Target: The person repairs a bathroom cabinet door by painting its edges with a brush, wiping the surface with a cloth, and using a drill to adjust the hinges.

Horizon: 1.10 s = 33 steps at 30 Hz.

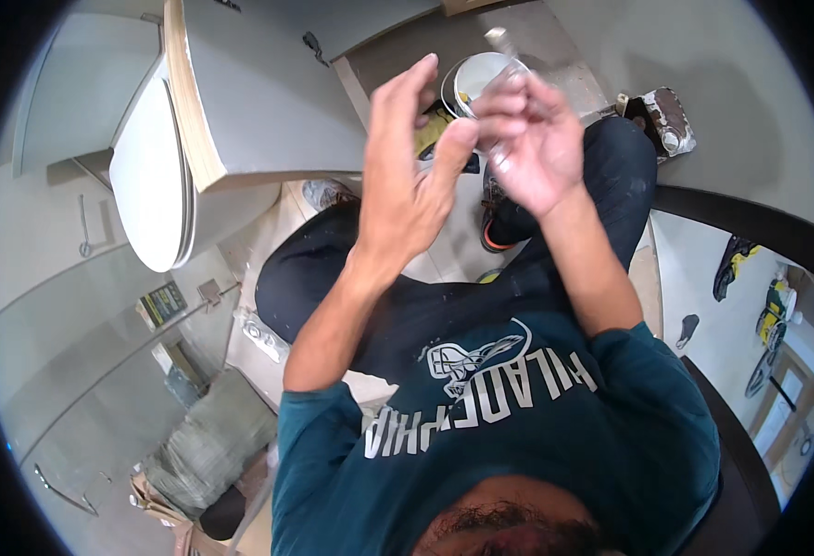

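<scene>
My left hand (pixel 405 171) is raised in the middle, open, its thumb apart from slightly curled fingers and nothing visible in it. Just right of it my right hand (pixel 536 144) has its fingers bent round a slim, pale tool (pixel 498 39), blurred, with its tip pointing up; I cannot make out its exact kind. Behind my hands stands a white bucket (pixel 472 76) with a wire handle, beside a yellow-and-black item (pixel 433 132), partly hidden.
A grey panel (pixel 268 93) with a pale edge and a white toilet seat (pixel 147 176) are at left. A paint-smeared container (pixel 666 120) is right of my knee. A glass partition (pixel 73 371) with wrapped material (pixel 194 454) is lower left. A dark-framed mirror (pixel 731 199) is at right.
</scene>
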Available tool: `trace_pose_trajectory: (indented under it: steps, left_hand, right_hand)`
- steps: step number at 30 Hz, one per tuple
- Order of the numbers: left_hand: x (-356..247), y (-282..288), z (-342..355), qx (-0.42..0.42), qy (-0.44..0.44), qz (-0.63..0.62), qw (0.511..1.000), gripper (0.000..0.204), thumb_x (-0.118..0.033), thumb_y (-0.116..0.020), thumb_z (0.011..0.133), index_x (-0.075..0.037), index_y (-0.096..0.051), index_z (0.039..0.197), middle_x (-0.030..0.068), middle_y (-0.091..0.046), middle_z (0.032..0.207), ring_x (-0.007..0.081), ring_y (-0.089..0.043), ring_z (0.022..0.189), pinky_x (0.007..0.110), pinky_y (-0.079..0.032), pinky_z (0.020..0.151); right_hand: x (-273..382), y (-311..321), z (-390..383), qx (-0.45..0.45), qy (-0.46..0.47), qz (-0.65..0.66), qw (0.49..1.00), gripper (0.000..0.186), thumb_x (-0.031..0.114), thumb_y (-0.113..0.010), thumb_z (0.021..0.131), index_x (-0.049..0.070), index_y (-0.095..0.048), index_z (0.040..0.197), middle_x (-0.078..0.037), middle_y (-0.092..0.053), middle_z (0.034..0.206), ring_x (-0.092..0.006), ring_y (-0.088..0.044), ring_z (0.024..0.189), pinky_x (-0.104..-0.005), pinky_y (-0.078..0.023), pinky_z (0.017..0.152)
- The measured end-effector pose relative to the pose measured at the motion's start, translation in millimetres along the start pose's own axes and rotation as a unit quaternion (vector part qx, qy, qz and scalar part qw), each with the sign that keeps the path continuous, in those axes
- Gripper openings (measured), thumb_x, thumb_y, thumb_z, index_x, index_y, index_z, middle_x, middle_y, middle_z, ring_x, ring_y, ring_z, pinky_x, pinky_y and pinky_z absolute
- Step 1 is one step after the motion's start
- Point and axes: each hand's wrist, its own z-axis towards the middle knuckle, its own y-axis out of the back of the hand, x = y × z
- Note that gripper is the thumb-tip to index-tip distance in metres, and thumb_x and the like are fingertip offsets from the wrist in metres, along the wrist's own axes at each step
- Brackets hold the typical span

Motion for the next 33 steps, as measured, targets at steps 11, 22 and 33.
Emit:
trace_pose_trajectory:
  steps: [11,22,33]
  left_hand:
    - [13,11,3,-0.019,-0.017,-0.006,1.000,0.040,-0.030,-0.044,0.109,0.001,-0.066,0.095,0.0083,-0.070,0.084,0.0177,-0.065,0.078,0.032,-0.051,0.073]
    - [9,10,5,-0.002,0.049,-0.076,0.996,0.020,-0.022,-0.067,0.099,-0.005,-0.061,0.093,-0.0103,-0.045,0.070,0.0002,-0.036,0.060,0.019,-0.027,0.052]
    - [19,17,20,0.011,0.110,-0.052,0.993,0.038,-0.031,-0.049,0.107,0.000,-0.067,0.094,-0.0061,-0.043,0.057,0.0026,-0.037,0.053,0.023,-0.028,0.050]
  right_hand:
    - [-83,105,3,-0.064,-0.085,-0.496,0.862,0.025,0.026,-0.069,0.094,0.008,-0.066,0.111,0.000,-0.067,0.098,-0.0102,-0.065,0.089,-0.0278,-0.053,0.080]
    - [22,373,0,-0.438,0.013,-0.836,0.329,0.067,0.026,-0.082,0.072,-0.002,-0.055,0.127,-0.024,-0.060,0.125,-0.0383,-0.059,0.119,-0.0418,-0.047,0.104]
    - [30,328,-5,-0.314,-0.083,-0.865,0.382,0.050,0.031,-0.060,0.091,0.005,-0.058,0.134,-0.023,-0.063,0.130,-0.0398,-0.057,0.123,-0.0442,-0.043,0.107]
